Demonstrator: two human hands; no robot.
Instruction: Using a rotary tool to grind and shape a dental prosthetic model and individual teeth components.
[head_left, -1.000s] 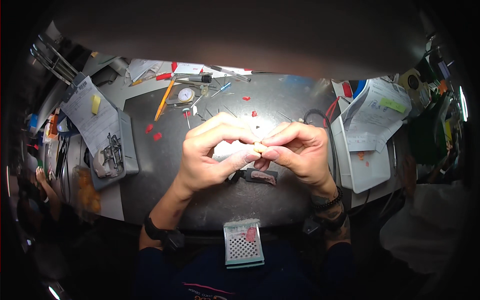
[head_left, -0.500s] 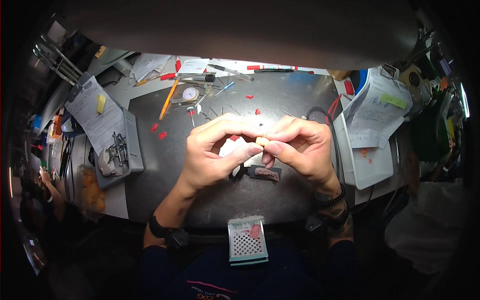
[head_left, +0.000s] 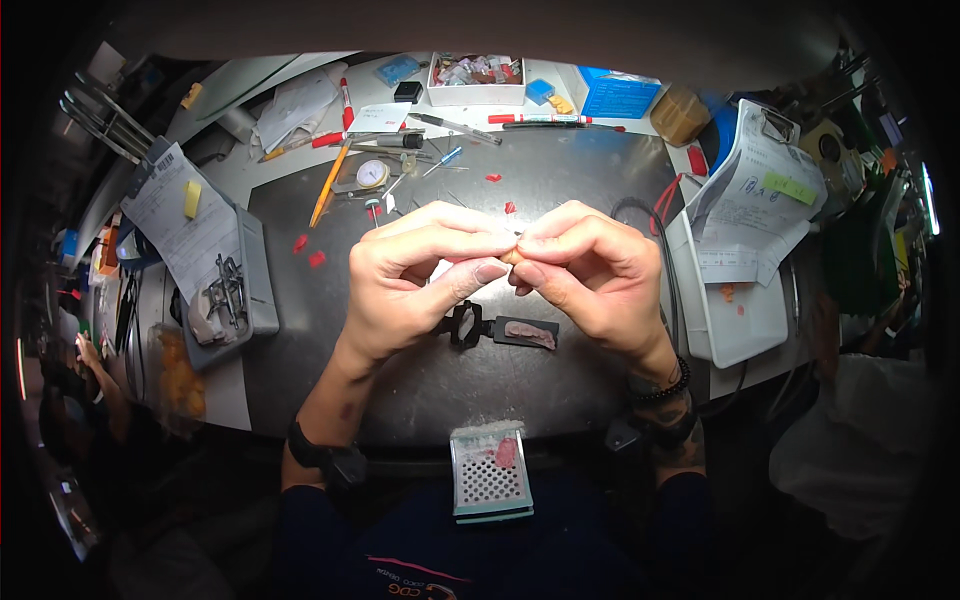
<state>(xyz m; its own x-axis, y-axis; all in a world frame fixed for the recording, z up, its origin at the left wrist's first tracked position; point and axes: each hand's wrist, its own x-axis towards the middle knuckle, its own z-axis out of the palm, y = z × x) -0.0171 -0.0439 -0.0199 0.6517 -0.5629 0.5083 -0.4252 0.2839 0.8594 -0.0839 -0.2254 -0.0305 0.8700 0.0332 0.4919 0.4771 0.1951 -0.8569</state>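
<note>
My left hand (head_left: 408,278) and my right hand (head_left: 603,278) meet above the middle of the dark bench mat. Between their thumbs and fingertips they pinch a small tan, tooth-like piece (head_left: 513,256); fingers cover most of it, and its exact kind cannot be made out. Just below the hands, a black hinged holder (head_left: 466,326) lies on the mat. Its flat plate carries a pinkish dental cast (head_left: 530,334). Something white under my left hand is largely hidden.
A grey tray (head_left: 255,290) with papers and a metal articulator (head_left: 226,292) stands left. To the right is a white tray (head_left: 740,335) under a clipboard. Pencils, a dial gauge (head_left: 372,174) and red scraps lie beyond the hands. A perforated metal plate (head_left: 492,480) juts out at the front edge.
The view has shifted, showing more of the bench's back, including a box of small pieces. The fingers now cover more of the tan piece, and the black holder is less hidden.
</note>
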